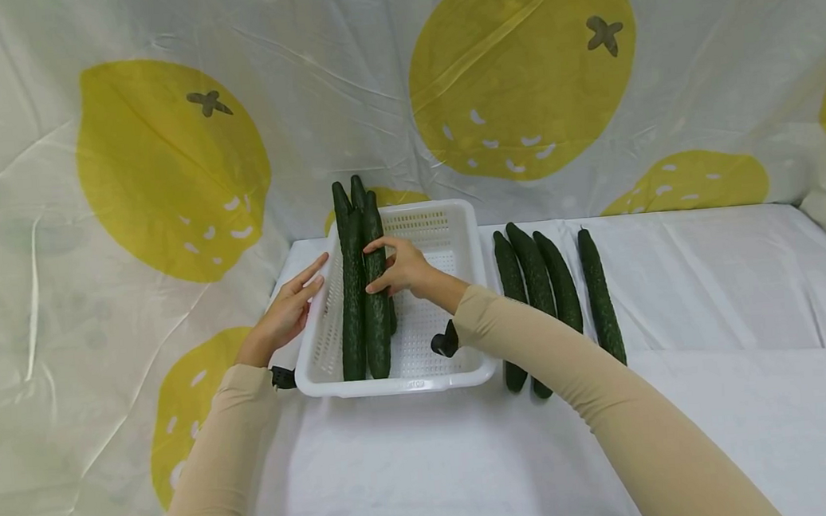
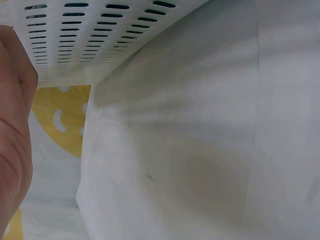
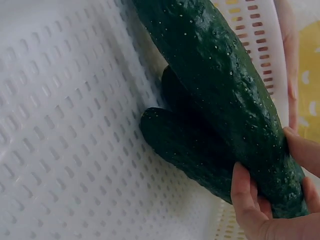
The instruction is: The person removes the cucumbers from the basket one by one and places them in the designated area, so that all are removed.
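A white perforated plastic basket (image 1: 393,386) holds several dark green cucumbers along its left side, their far ends sticking out over the back rim. My right hand (image 1: 407,270) reaches into it and grips one cucumber (image 1: 378,336) between thumb and fingers. Up close in the right wrist view, that cucumber (image 3: 215,75) lies over other cucumbers (image 3: 185,150). Against the basket's left outer side rests my left hand (image 1: 284,319), its fingers extended. Only part of the left hand (image 2: 15,135) shows in the left wrist view, beside the slotted basket wall (image 2: 75,45).
To the right of the basket, several cucumbers (image 1: 537,281) lie close together on a white cloth (image 1: 427,465), partly behind the right forearm. A single cucumber (image 1: 600,297) lies a little apart from them. Behind hangs a lemon-print curtain (image 1: 343,79).
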`<state>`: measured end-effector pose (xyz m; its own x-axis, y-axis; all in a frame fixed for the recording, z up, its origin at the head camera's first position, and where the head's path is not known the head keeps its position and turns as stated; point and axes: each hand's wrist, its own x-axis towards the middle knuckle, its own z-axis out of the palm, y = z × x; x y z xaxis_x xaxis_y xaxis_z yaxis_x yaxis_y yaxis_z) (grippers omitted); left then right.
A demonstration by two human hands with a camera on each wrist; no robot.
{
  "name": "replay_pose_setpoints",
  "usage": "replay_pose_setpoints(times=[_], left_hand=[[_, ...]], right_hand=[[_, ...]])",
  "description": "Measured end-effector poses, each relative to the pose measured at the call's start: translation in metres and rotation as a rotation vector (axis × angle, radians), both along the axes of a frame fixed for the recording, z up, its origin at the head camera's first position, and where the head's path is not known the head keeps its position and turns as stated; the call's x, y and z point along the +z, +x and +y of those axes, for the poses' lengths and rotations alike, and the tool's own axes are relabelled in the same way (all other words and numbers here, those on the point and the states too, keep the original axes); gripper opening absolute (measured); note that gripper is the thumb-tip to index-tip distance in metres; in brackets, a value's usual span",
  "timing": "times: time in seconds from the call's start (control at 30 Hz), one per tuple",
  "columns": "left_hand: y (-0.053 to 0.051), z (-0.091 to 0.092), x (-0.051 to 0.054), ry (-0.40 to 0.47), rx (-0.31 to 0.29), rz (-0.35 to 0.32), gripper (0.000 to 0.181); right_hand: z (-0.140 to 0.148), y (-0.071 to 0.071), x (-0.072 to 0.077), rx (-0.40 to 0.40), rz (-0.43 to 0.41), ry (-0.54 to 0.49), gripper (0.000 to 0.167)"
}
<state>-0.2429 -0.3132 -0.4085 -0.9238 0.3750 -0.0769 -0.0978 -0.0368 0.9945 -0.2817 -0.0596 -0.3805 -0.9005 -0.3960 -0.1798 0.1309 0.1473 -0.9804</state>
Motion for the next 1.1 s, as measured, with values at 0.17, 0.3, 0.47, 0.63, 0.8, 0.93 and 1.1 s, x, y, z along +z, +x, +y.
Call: replay_pose_setpoints(times=[0.17, 0.3, 0.47, 0.63, 0.8, 0.93, 1.1], left_hand=[[0.0, 0.0, -0.001, -0.001, -0.012, 0.024, 0.055], [-0.001, -0.002, -0.003, 0.018, -0.031, 0.058, 0.054], [-0.001, -0.003, -0.004, 0.013, -0.026, 0.065, 0.055], [0.0, 0.0, 0.0, -0.019, 0.006, 0.037, 0.055], [-0.001, -0.001, 0.0, -0.016, 0.0, 0.016, 0.055], [-0.001, -0.002, 0.0, -0.023, -0.001, 0.014, 0.055], [0.0, -0.001, 0.0, -0.023, -0.001, 0.014, 0.055]], right_hand=[[0.003, -0.001, 0.003, -0.009, -0.038, -0.014, 0.068], [0.007, -0.003, 0.006, -0.004, -0.048, -0.043, 0.068], [0.012, -0.004, 0.012, 0.003, -0.039, -0.055, 0.069], [0.018, -0.004, 0.019, 0.007, -0.044, -0.071, 0.069], [0.025, -0.005, 0.025, 0.001, -0.049, -0.085, 0.07], [0.031, -0.006, 0.031, 0.005, -0.043, -0.079, 0.072], [0.04, -0.009, 0.038, 0.005, -0.04, -0.096, 0.073]])
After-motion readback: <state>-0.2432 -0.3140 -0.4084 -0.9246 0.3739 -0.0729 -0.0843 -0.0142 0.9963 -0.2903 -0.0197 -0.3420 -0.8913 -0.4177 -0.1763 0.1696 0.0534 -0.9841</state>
